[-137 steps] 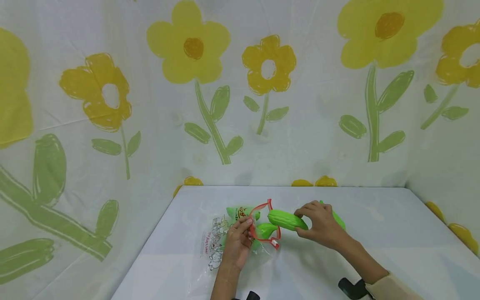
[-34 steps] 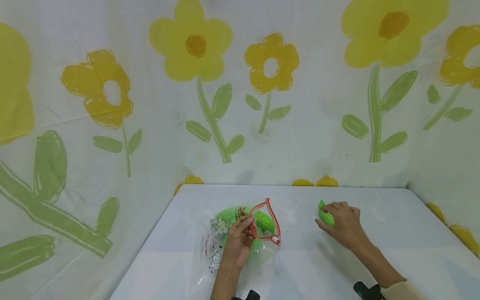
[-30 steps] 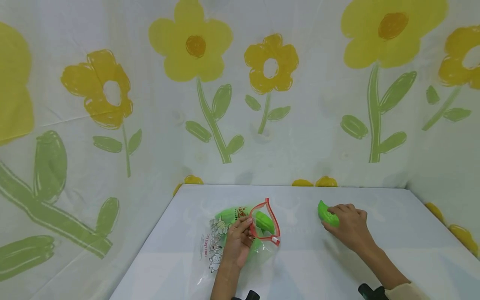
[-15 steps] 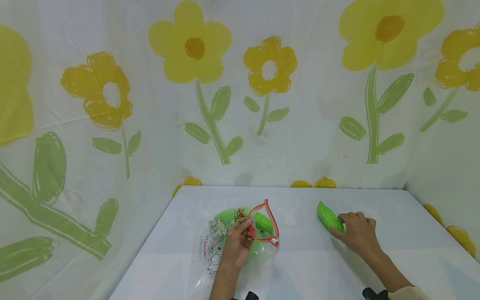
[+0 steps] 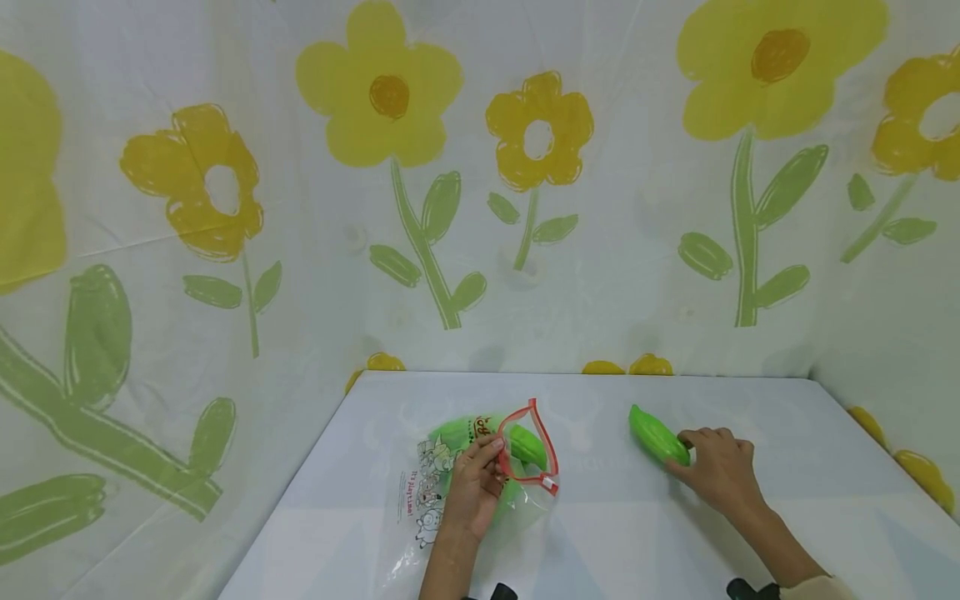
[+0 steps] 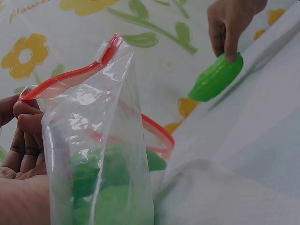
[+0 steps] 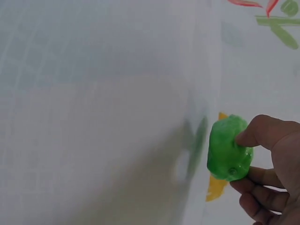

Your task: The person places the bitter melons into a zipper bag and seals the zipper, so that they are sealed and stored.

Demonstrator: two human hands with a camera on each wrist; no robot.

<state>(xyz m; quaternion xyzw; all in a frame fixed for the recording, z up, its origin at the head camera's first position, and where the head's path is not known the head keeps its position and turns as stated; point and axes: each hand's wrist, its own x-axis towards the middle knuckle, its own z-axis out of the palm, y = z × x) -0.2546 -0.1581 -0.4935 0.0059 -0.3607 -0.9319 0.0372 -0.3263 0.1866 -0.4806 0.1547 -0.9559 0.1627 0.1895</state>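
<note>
My left hand (image 5: 474, 492) pinches the rim of a clear plastic zip bag (image 6: 105, 122) with a red zip edge, keeping its mouth spread. Several green toy vegetables (image 6: 112, 187) lie inside the bag, one ridged toy (image 5: 528, 446) showing near the opening. To the right, my right hand (image 5: 720, 468) pinches one end of a bumpy, elongated green toy bitter melon (image 5: 657, 435) between thumb and fingers. In the right wrist view the toy bitter melon (image 7: 228, 150) is seen end-on, apart from its reflection on the table surface.
The bag and both hands are over a white table (image 5: 600, 542). A white cloth backdrop (image 5: 630, 250) printed with yellow flowers rises behind the table's back edge and at the sides.
The ridged toy my right hand held at the bag mouth is now inside the bag. My right hand has since gripped the toy bitter melon; my left hand stays on the bag rim.
</note>
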